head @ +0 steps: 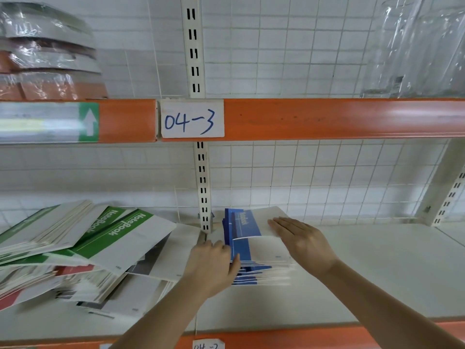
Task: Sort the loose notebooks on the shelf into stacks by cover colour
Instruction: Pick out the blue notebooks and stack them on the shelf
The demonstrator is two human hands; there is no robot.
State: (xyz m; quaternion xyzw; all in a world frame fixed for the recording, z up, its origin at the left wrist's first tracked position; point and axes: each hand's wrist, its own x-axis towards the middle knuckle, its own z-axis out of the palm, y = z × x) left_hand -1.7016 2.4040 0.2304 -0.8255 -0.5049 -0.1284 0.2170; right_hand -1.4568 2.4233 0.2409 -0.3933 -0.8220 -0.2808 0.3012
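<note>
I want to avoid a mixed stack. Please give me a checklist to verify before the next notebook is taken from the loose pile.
1. Blue stack shows only blue covers: ok.
2. Its edges squared: not ok, the lower notebooks fan out.
3. Left hand free: not ok, it rests on the stack's left edge.
4. Right hand free: not ok, it lies flat on the top cover.
5. Loose pile sorted: not ok, green and red are mixed.
6. Bare shelf for new stacks: ok.
</note>
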